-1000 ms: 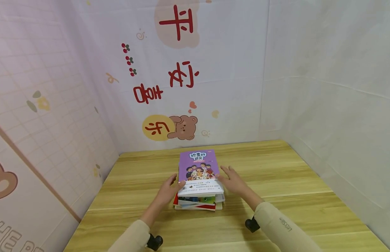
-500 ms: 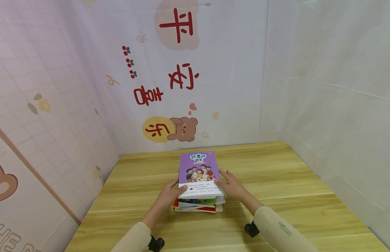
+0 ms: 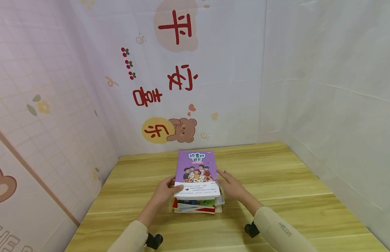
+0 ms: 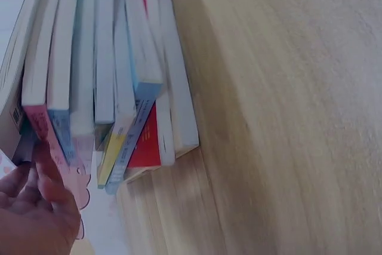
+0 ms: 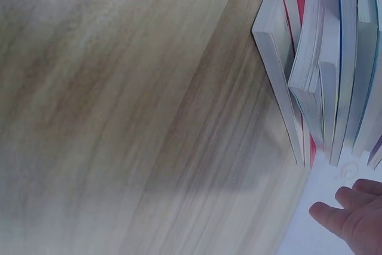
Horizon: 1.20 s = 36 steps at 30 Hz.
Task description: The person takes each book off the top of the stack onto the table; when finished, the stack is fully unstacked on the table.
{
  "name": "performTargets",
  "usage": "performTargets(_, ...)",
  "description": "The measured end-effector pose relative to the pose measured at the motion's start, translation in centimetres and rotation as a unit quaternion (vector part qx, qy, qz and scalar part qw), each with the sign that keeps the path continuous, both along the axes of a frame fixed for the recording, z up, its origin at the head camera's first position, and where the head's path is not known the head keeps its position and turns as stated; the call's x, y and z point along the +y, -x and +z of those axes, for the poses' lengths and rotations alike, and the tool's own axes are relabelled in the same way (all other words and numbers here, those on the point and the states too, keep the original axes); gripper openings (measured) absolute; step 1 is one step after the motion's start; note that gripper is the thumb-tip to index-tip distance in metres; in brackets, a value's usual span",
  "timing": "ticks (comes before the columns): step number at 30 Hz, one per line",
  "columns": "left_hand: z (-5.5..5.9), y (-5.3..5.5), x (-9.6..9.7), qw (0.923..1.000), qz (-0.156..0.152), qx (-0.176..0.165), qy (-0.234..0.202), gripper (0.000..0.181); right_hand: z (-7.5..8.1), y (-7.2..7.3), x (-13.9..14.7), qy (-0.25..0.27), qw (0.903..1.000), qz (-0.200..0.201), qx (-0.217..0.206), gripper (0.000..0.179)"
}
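A purple book (image 3: 196,168) with cartoon children and a white band across its lower cover lies on top of a stack of books (image 3: 198,203). My left hand (image 3: 166,189) grips its left edge, thumb over the white band and fingers underneath. In the left wrist view, the fingers (image 4: 51,177) reach under the outermost book at the stack's side. My right hand (image 3: 231,183) is at the opposite edge, thumb tip right by the cover and fingers extended. The right wrist view shows those fingers (image 5: 328,216) straight, just beyond the stacked page edges (image 5: 334,76).
The stack stands on a wood-grain table (image 3: 261,224) whose far edge meets a white patterned backdrop (image 3: 229,70). Similar cloth walls rise at left and right. Lower books in the pile stick out unevenly, one with a red cover (image 4: 146,141).
My left hand has closed on the purple book's edge, and the book has shifted slightly left over the stack. My right hand has come in a little lower at the right edge.
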<state>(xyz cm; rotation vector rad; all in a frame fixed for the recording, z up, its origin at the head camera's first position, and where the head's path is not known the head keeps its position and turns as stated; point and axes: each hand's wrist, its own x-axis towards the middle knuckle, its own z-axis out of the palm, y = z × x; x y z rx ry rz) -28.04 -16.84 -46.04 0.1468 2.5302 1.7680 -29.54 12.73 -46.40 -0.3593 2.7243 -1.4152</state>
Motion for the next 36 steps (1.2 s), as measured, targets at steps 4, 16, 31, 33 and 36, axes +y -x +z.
performTargets(4, 0.0, -0.1, -0.9, 0.9986, 0.017, -0.026, -0.042, 0.061, 0.0, 0.0, -0.4, -0.001, 0.9999, 0.015, -0.002, 0.050)
performTargets(16, -0.4, -1.1, -4.2, 0.9879, 0.039, -0.075, -0.130, 0.058, -0.9, -0.1, -0.7, -0.019, 0.9995, 0.025, -0.002, 0.054)
performTargets(31, -0.8, -2.2, -5.4, 0.9746, -0.029, -0.101, -0.198, 0.070, -1.2, -0.8, -1.0, 0.015, 0.9972, 0.069, -0.022, 0.064)
performTargets(33, -0.9, -2.2, -5.4, 0.9716, -0.037, -0.103, -0.210, 0.071, -1.2, -0.8, -0.9, 0.020, 0.9969, 0.071, -0.029, 0.063)
performTargets(36, -1.1, -2.3, -5.3, 0.9681, -0.043, -0.101, -0.225, 0.071, -1.4, -0.8, -0.9, 0.022, 0.9965, 0.071, -0.039, 0.064)
